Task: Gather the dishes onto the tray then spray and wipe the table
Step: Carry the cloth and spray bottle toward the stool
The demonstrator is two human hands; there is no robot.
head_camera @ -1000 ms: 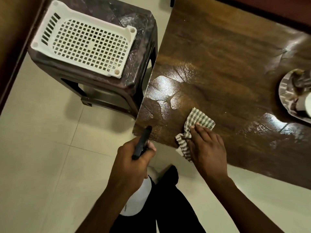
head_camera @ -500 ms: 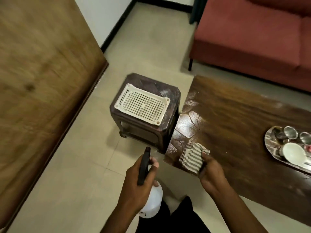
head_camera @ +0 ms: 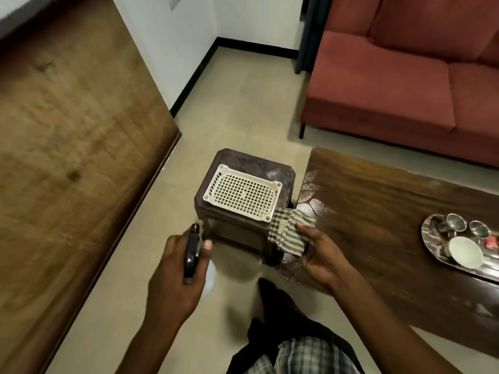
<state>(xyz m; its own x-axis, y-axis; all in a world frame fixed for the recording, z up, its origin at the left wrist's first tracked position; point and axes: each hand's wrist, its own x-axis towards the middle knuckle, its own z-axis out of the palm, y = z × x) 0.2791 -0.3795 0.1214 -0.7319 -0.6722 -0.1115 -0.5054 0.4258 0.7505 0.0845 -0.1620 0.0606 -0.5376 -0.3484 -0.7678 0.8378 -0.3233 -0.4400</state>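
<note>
My left hand [head_camera: 178, 276] grips the black trigger head of a white spray bottle [head_camera: 192, 248], held over the floor left of the table. My right hand [head_camera: 321, 255] holds a checked cloth [head_camera: 290, 230] lifted off the near left corner of the dark wooden table [head_camera: 378, 225]. A steel tray [head_camera: 432, 233] at the table's right carries two small steel cups [head_camera: 456, 222], a white bowl [head_camera: 465, 251] and something red.
A dark stool [head_camera: 232, 236] with a white plastic basket [head_camera: 243, 195] on top stands against the table's left end. A red sofa [head_camera: 405, 85] runs behind the table. A large wooden panel [head_camera: 67, 157] fills the left side. Tiled floor lies between.
My right hand has lifted the cloth off the table corner. The view has pulled back and up, showing the sofa and the whole tray. My left hand keeps hold of the bottle.
</note>
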